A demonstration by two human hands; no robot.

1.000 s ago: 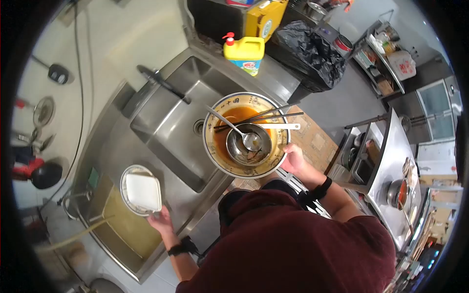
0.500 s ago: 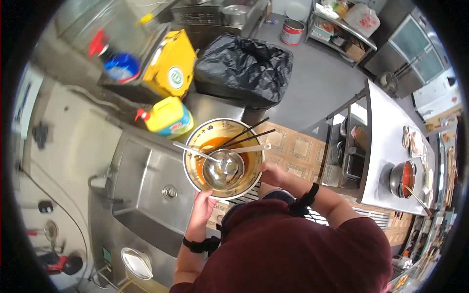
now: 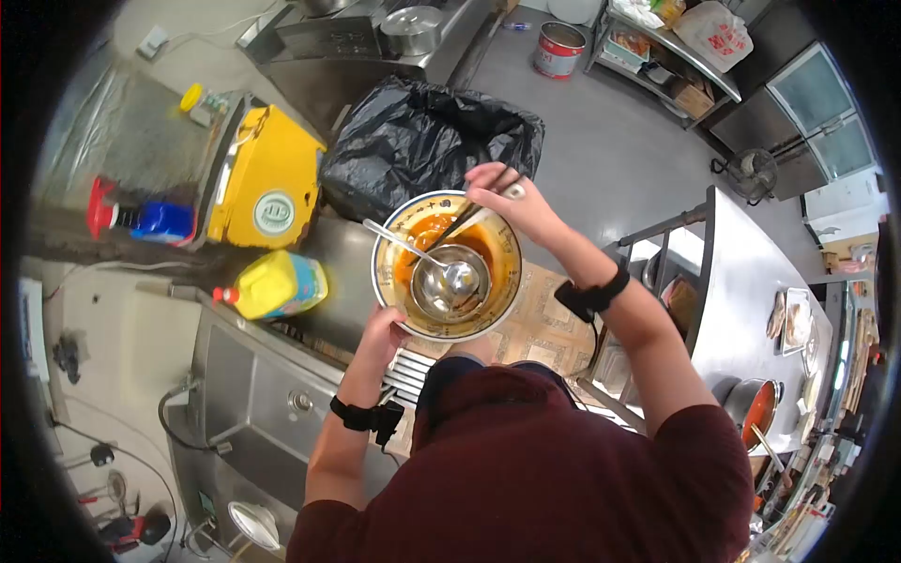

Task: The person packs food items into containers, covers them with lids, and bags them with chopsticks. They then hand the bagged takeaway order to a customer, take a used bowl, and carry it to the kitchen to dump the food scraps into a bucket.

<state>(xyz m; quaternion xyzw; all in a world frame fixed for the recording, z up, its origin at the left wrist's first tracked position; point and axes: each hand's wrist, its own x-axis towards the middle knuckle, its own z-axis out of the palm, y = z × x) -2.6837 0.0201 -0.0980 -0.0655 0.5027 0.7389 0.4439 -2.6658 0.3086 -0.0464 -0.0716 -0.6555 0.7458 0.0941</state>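
A large patterned bowl (image 3: 511,281) with a dark-marked rim is held up in front of me, its near left rim in the grip of my left hand (image 3: 383,334). Orange liquid (image 3: 432,228) lies inside it. A smaller metal bowl (image 3: 436,302) sits in there too, with a metal spoon (image 3: 399,241) leaning across. My right hand (image 3: 518,205) is closed around dark chopsticks (image 3: 458,223) over the far right rim. A pale-handled utensil (image 3: 477,218) runs up into the same hand; whether the fingers grip it as well, I cannot tell.
Just beyond the bowl stands a bin lined with a black bag (image 3: 394,141). To the left are a yellow detergent jug (image 3: 272,284), a yellow box (image 3: 267,178), a blue spray bottle (image 3: 161,221) and a steel sink (image 3: 272,375). A steel table (image 3: 741,281) stands right.
My right hand has left the bowl's right rim and moved up onto the chopsticks. The bowl has shifted towards the bin, with my left hand still on it. My view has turned slightly.
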